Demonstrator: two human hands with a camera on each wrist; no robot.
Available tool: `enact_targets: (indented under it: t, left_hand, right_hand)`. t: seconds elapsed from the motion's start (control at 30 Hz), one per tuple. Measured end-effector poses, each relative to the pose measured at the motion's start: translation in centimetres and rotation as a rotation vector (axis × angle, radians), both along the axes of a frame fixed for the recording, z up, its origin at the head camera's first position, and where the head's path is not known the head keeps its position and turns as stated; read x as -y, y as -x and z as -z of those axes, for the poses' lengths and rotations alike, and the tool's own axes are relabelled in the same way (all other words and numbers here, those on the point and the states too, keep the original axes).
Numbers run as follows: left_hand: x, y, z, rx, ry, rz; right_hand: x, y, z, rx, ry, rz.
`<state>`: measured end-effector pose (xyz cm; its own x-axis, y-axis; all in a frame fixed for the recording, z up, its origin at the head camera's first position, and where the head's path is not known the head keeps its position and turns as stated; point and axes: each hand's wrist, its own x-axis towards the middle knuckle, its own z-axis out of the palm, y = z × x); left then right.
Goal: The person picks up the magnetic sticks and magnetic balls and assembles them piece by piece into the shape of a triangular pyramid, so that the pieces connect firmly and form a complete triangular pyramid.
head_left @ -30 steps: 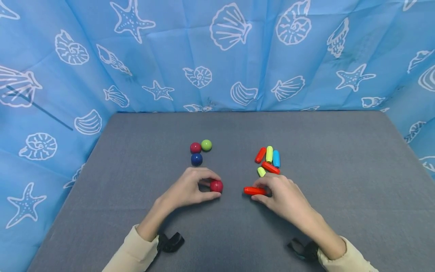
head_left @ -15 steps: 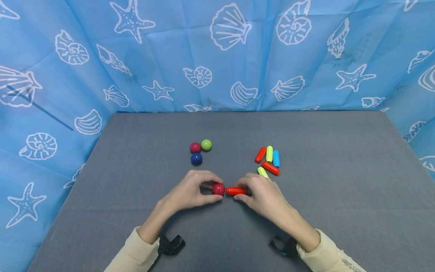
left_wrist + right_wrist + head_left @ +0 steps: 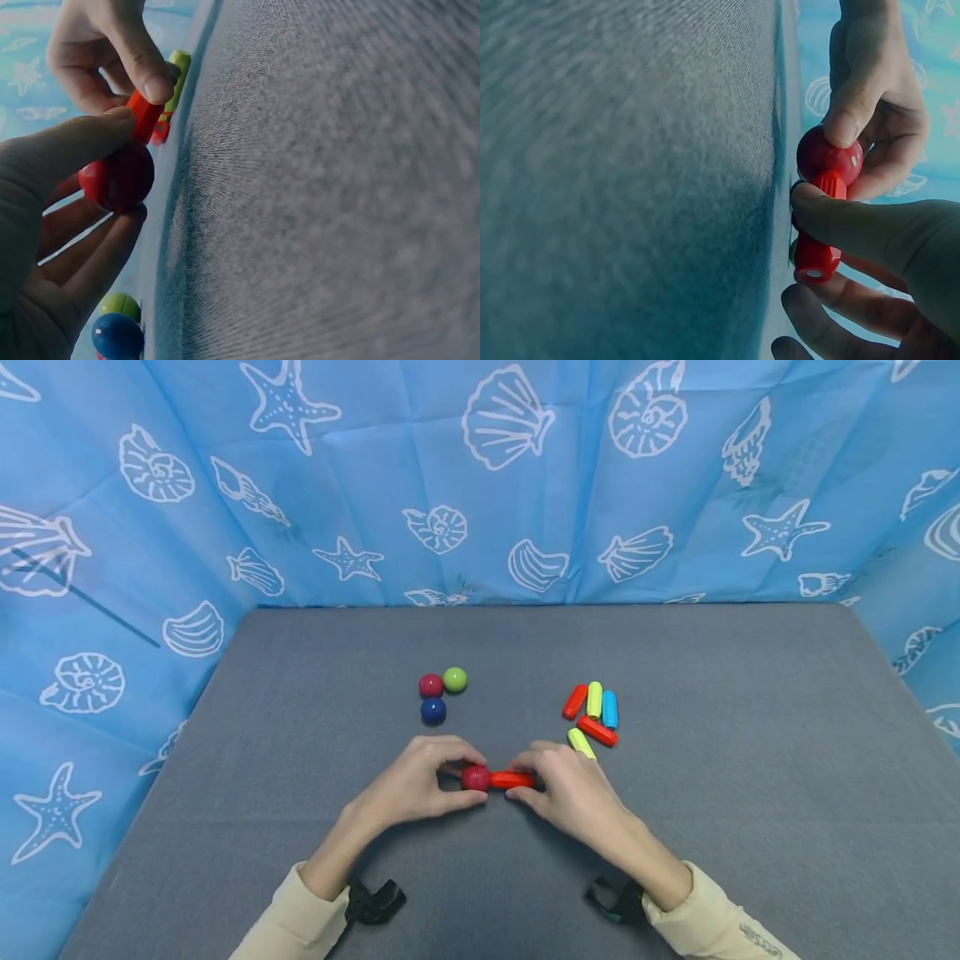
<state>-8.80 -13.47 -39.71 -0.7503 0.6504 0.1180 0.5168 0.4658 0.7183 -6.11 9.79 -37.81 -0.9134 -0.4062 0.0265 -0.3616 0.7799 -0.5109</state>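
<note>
My left hand (image 3: 427, 781) pinches a glossy dark red ball (image 3: 476, 777) between thumb and fingers. Facing it, my right hand (image 3: 581, 793) grips a short bright red rod (image 3: 512, 780), which lies level and points at the ball. The rod's left end meets the ball's right side. Whether it has gone into the ball cannot be told. In the right wrist view, the rod (image 3: 817, 259) shows a small pale hole in its near end. The left wrist view shows my thumb on top of the ball (image 3: 120, 180), with fingertips under it.
Behind my left hand lie another dark red ball (image 3: 431, 686), a green ball (image 3: 455, 679) and a blue ball (image 3: 433, 711). Several red, yellow and blue rods (image 3: 597, 731) lie beyond my right hand on the grey table (image 3: 750, 735). A blue shell-print curtain (image 3: 525, 485) hangs behind.
My right hand has carried the red rod leftward until its end meets the ball. My left hand has shifted only slightly, still holding the ball.
</note>
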Motion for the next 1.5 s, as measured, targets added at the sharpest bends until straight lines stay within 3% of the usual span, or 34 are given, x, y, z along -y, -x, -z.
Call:
enact_targets:
  t: [0.2,0.37,0.63,0.83,1.03,1.5]
  left_hand:
    - [-0.1,-0.1,-0.1,-0.053,0.077,-0.002]
    - [-0.2,-0.3,-0.2,-0.046,0.137,-0.012]
    - [0.3,-0.4,0.0,-0.061,0.119,-0.013]
    - [1.5,0.1,0.0,-0.026,0.091,-0.020]
    - [2.9,0.6,0.0,-0.003,0.116,-0.061]
    - [6.7,0.5,-0.5,0.017,0.214,-0.162]
  right_hand:
    - [0.5,0.2,0.1,0.014,0.010,-0.027]
    - [0.8,0.4,0.3,0.010,0.007,-0.059]
    - [1.6,0.8,0.4,-0.010,0.018,-0.113]
    - [2.3,1.5,0.1,0.039,0.060,-0.123]
    - [2.1,2.5,-0.1,0.069,0.089,-0.126]
    - [4.3,5.8,0.3,0.042,0.250,-0.038]
